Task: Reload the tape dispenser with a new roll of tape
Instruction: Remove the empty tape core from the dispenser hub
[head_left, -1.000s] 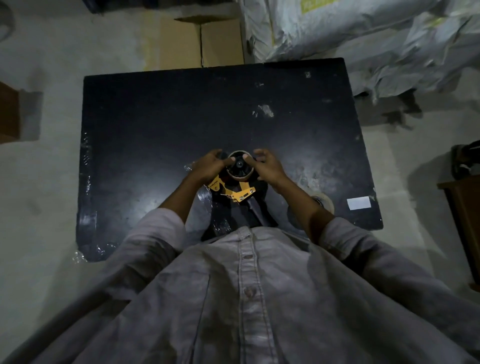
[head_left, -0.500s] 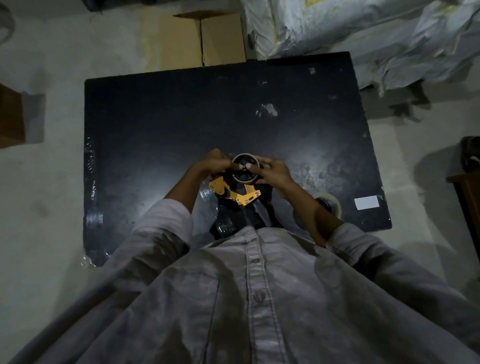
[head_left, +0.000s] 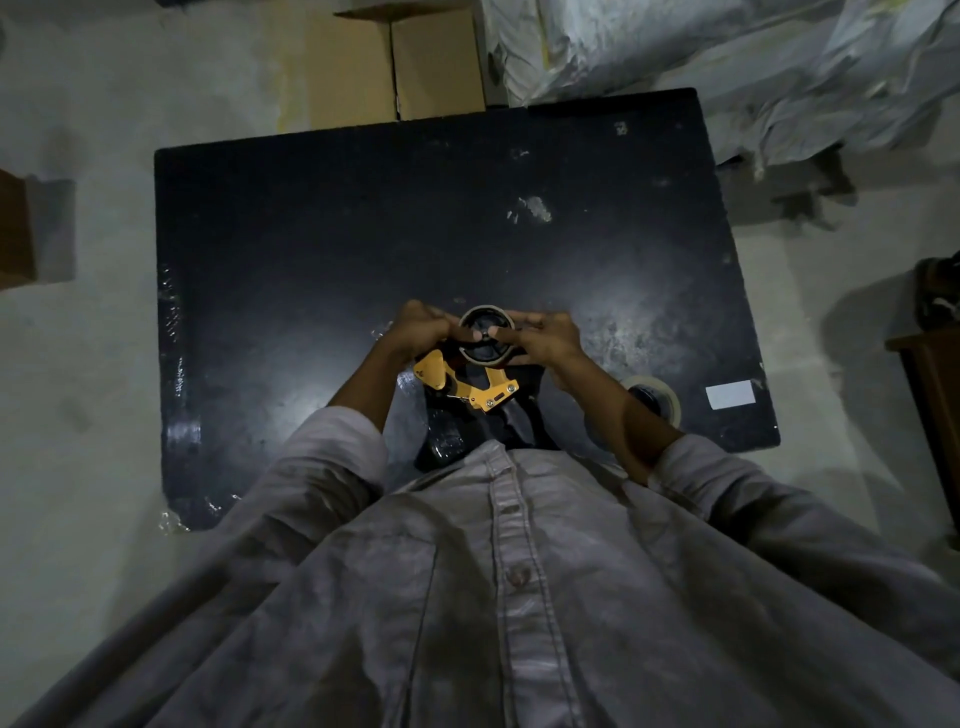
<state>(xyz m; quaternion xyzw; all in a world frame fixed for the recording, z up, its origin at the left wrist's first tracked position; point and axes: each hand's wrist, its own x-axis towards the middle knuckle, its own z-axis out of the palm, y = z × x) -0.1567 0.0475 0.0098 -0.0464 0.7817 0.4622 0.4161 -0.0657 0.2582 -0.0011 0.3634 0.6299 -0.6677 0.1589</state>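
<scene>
A yellow and black tape dispenser (head_left: 467, 384) is held over the near part of a black table (head_left: 322, 249). A thin cardboard ring (head_left: 485, 312), a tape roll or core, sits on the dispenser's black hub. My left hand (head_left: 423, 330) grips the dispenser and ring from the left. My right hand (head_left: 545, 340) grips the ring from the right, with fingertips on the hub. Another tape roll (head_left: 655, 395) lies flat on the table, partly hidden behind my right forearm.
A white label (head_left: 730, 395) lies near the table's right front corner. Cardboard boxes (head_left: 395, 67) stand on the floor beyond the table, and crumpled plastic-wrapped sacks (head_left: 727, 57) fill the back right. A dark wooden piece (head_left: 930, 395) stands at the right edge.
Both hands have closed in on the ring, with fingertips now over the hub. The dispenser has stayed at the same spot over the table; the camera has shifted slightly.
</scene>
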